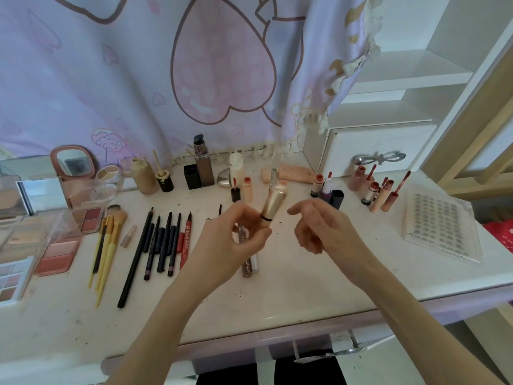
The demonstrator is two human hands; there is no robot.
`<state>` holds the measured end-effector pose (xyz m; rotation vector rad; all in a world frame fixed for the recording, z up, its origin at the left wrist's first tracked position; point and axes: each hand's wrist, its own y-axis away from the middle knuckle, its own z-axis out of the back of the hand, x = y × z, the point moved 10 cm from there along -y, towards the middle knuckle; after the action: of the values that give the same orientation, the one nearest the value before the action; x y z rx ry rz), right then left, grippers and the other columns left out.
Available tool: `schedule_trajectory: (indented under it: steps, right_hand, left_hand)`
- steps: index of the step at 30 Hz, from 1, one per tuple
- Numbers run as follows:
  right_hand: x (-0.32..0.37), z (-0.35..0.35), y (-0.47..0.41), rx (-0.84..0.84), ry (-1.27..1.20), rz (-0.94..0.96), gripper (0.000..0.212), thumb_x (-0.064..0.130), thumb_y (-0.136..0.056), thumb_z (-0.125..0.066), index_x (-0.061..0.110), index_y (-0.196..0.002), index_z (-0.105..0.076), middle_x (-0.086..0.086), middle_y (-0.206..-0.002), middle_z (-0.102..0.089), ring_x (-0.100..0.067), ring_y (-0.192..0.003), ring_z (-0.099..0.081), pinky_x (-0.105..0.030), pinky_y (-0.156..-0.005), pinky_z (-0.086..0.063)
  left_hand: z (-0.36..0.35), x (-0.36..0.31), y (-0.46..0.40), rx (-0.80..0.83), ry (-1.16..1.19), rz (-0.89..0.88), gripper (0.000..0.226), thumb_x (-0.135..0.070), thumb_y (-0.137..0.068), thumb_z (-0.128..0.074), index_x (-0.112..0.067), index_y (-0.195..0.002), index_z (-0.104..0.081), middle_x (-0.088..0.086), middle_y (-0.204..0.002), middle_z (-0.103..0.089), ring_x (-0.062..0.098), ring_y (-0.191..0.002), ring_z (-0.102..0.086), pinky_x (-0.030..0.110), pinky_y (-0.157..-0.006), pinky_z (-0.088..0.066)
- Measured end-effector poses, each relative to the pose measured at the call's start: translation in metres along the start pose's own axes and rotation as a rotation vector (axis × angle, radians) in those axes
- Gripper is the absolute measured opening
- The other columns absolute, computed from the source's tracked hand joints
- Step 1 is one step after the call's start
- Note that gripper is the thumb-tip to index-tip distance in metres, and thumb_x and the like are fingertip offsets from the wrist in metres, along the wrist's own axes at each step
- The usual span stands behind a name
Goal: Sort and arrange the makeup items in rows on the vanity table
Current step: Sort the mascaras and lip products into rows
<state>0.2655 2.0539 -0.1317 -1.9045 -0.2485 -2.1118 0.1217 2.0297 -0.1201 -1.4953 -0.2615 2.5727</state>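
From my head camera I look down at my white vanity table (277,295). My left hand (236,240) is up over the middle of the table. Its fingers and thumb pinch the bottom end of a shiny gold tube (273,205). The tube tilts up and away from me, and it has a thin black band near my fingertips. A clear tube with a brown end (249,262) lies on the table under that hand, and part of it is hidden by my fingers.

My right hand (319,226) floats just beside the gold tube but does not touch it. Its fingers are loosely bent and it holds nothing.

On the left, the black pencils (163,243) lie side by side in a row, and a red pen (185,243) lies at the right end of that row. The yellow brushes (107,245) lie next to them, further left. Past the brushes are the pink and brown color trays (59,255), near the table's left edge.

At the back stands a tall brown pump bottle (204,162) with a black cap (192,176) just beside it. A small pink mirror (73,162) stands at the back left. On the right, a bunch of red and peach lip tubes (380,190) stand and lean close together. A clear flat box of little lashes (441,232) lies near the right edge. A purple cloth with a big pink heart (222,65) hangs behind it all.
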Motion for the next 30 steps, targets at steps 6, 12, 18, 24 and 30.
schedule_trajectory:
  steps: [6, 12, 18, 24, 30]
  right_hand:
    - [0.0, 0.009, -0.002, -0.07, 0.149, -0.016, 0.045, 0.061, -0.066, -0.056, 0.016, -0.061, -0.057, 0.011, -0.042, -0.038, -0.004, -0.038, -0.03, -0.016, -0.043, -0.028]
    - [-0.002, 0.001, 0.005, 0.223, -0.053, -0.004, 0.03, 0.034, -0.077, -0.064, 0.013, -0.098, -0.06, 0.001, -0.065, -0.051, -0.013, -0.053, -0.041, -0.019, -0.05, -0.036]
    - [-0.014, 0.005, -0.001, 0.103, 0.141, -0.098, 0.042, 0.052, -0.075, -0.055, 0.011, -0.075, -0.058, 0.009, -0.043, -0.043, -0.006, -0.038, -0.031, -0.013, -0.04, -0.028]
    - [-0.008, 0.012, 0.0, 0.161, -0.02, -0.004, 0.01, 0.026, -0.077, -0.063, 0.023, -0.085, -0.068, 0.009, -0.061, -0.052, -0.009, -0.056, -0.042, -0.015, -0.05, -0.035]
    - [-0.006, 0.028, -0.001, 0.111, -0.107, 0.0, 0.012, 0.025, -0.074, -0.064, 0.02, -0.083, -0.069, 0.004, -0.063, -0.047, -0.012, -0.055, -0.035, -0.019, -0.048, -0.029]
  left_hand:
    - [-0.019, -0.02, 0.004, 0.134, -0.186, -0.123, 0.017, -0.032, -0.084, -0.059, -0.045, -0.089, -0.05, -0.015, -0.08, -0.054, -0.004, -0.077, -0.05, 0.006, -0.069, -0.039]
    - [-0.019, -0.009, 0.008, 0.167, -0.218, -0.099, 0.017, -0.035, -0.089, -0.049, -0.029, -0.101, -0.058, -0.017, -0.072, -0.051, -0.008, -0.07, -0.048, 0.006, -0.064, -0.037]
    - [-0.024, -0.008, 0.009, 0.183, -0.239, -0.105, 0.025, -0.034, -0.088, -0.051, -0.025, -0.109, -0.061, -0.019, -0.077, -0.05, -0.01, -0.074, -0.048, 0.004, -0.067, -0.036]
    - [-0.018, -0.006, 0.01, 0.164, -0.206, -0.07, 0.019, -0.03, -0.089, -0.053, -0.025, -0.106, -0.061, -0.018, -0.074, -0.051, -0.012, -0.07, -0.047, 0.004, -0.066, -0.037]
    - [-0.015, 0.001, 0.009, 0.18, -0.216, -0.032, 0.022, -0.03, -0.09, -0.051, -0.024, -0.109, -0.06, -0.018, -0.077, -0.053, -0.014, -0.071, -0.048, 0.002, -0.065, -0.036]
